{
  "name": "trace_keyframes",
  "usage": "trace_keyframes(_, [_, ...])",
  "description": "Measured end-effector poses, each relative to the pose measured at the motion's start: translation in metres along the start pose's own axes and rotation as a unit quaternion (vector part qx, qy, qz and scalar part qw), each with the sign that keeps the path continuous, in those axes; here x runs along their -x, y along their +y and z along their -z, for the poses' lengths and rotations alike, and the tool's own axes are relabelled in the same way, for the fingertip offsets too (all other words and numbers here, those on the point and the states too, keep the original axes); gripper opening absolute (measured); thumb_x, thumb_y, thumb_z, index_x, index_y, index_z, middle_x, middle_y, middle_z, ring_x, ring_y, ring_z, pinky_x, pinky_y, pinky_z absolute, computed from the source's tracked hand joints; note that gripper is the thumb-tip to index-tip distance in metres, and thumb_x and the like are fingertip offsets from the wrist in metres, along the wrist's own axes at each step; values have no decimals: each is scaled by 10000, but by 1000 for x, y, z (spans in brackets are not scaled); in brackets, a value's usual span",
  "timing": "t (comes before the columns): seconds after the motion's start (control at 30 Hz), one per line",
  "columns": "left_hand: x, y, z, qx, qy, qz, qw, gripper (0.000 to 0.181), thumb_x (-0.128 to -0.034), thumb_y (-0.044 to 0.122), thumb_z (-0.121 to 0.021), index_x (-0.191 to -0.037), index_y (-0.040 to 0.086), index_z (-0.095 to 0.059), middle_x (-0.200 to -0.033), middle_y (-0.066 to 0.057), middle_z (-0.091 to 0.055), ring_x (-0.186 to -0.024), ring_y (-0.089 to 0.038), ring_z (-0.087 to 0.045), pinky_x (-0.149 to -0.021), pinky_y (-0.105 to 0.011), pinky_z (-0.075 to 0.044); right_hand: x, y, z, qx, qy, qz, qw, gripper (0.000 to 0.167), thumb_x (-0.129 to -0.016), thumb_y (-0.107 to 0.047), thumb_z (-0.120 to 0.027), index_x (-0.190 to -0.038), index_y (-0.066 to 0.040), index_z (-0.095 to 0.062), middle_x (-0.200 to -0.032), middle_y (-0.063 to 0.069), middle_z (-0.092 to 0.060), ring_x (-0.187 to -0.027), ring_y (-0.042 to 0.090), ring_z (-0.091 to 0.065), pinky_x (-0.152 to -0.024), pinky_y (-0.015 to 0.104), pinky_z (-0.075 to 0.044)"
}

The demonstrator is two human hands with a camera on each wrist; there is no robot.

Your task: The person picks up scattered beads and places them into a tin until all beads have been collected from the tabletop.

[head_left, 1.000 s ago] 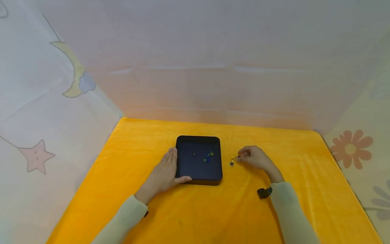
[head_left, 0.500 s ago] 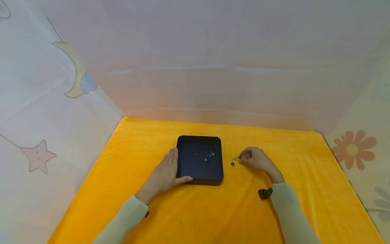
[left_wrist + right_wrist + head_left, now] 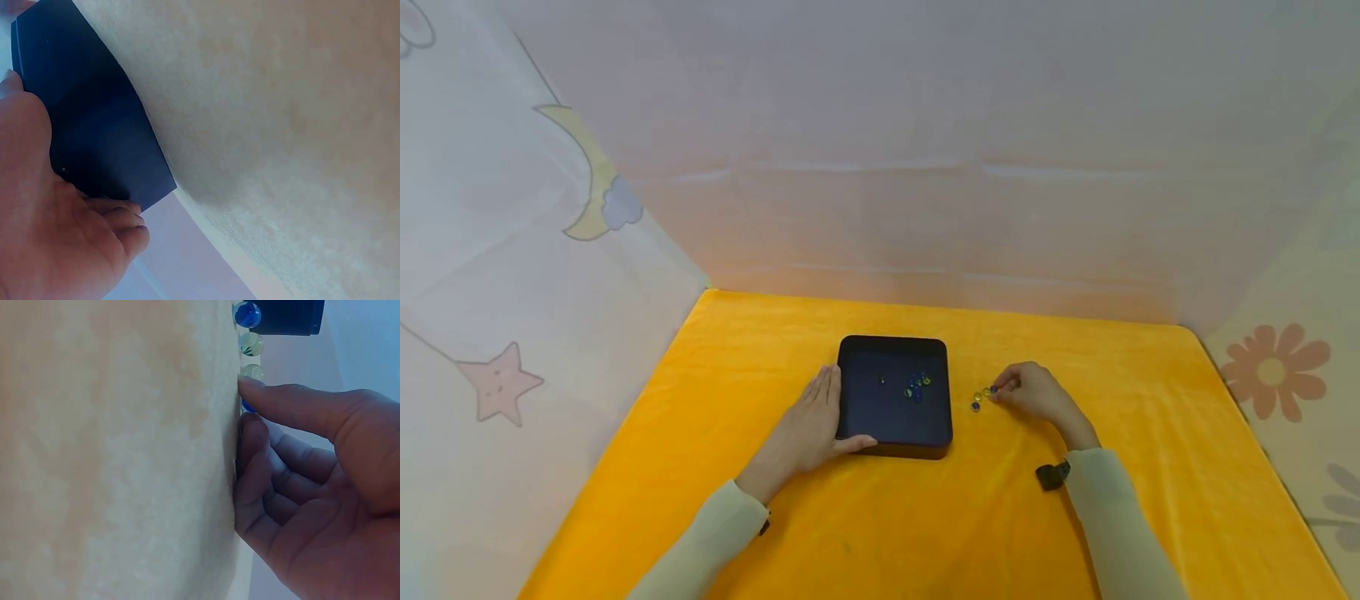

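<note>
My left hand [image 3: 808, 425] lies along the left side of a black square tray [image 3: 880, 429], fingers straight against its wall and thumb over the near rim. Several blue and yellowish glass marbles [image 3: 917, 393] sit inside, with one small dark marble [image 3: 882, 381] apart from them. To the right of the tray, my right hand [image 3: 1033, 392] pinches a blue marble [image 3: 248, 404] between thumb and index finger, low at the cloth. Beside it lie two clear yellowish marbles, one of them a swirled marble [image 3: 251, 344], and another blue marble [image 3: 248, 314].
A yellow cloth [image 3: 880, 533] covers the table. Pale printed sheets stand around it, with a crescent moon [image 3: 591, 179] and a star [image 3: 501, 383] on the left and a flower [image 3: 1273, 372] on the right.
The head view has shifted slightly. My right hand's fingertips stay at the blue marble, which shows more plainly between them than a second ago. The left hand keeps its place on the tray.
</note>
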State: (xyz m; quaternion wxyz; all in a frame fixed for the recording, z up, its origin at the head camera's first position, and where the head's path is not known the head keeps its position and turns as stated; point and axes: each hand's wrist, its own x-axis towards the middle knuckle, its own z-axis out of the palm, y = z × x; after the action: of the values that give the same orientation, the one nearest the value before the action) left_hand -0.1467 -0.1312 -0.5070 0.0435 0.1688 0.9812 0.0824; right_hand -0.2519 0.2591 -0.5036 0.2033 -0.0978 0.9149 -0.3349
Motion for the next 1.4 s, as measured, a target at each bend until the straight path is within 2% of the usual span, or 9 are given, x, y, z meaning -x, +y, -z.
trace_keyframes(0.17, [-1,0,1,-3,42,-5,10000,1233,-925,860,-428,-1651,-79,-92,-1743,-279,-145,-1646,-397,-157,-1338,-507,-241,-3,0,0,-8,8,-48,10000,218,-1006,-199,-719,-1115,-13,-746,-987,110,-731,-830,194,-631,-750,301,-525])
trace_keyframes(0.37, [-2,1,1,53,14,-20,10000,1228,-928,851,-442,-1651,-82,-101,-1743,-279,-151,-1646,-396,-157,-1338,-509,-241,-1,1,1,72,1,178,9998,167,-1019,-132,-684,-1068,0,-772,-942,108,-754,-784,184,-644,-748,313,-538])
trace_keyframes(0.57, [-4,0,2,-16,-16,-3,10000,1233,-926,860,-429,-1650,-81,-94,-1743,-279,-143,-1647,-397,-149,-1341,-508,-232,1,-1,4,152,-32,351,9993,164,-1028,-114,-659,-1065,-4,-776,-965,107,-770,-809,171,-670,-785,337,-569])
trace_keyframes(0.77, [-5,-1,0,-94,-62,44,9999,1247,-920,879,-400,-1653,-74,-72,-1749,-273,-114,-1651,-393,-127,-1345,-511,-217,2,-3,6,121,-29,267,9996,180,-1039,-112,-639,-1100,-1,-767,-994,112,-769,-817,173,-660,-749,299,-538])
trace_keyframes(1.07, [-4,1,1,-122,3,46,9999,1251,-912,879,-418,-1654,-76,-99,-1747,-275,-130,-1649,-396,-138,-1343,-509,-226,4,-13,8,112,248,309,9992,207,-1045,-170,-653,-1132,-24,-771,-1047,125,-777,-891,214,-688,-791,330,-562])
trace_keyframes(1.4, [-5,1,-1,-163,145,20,9998,1245,-913,878,-417,-1656,-72,-109,-1752,-268,-113,-1653,-387,-123,-1348,-507,-211,4,-24,5,-369,656,551,9956,229,-1032,-209,-689,-1150,-31,-769,-1095,162,-793,-967,284,-743,-829,347,-623])
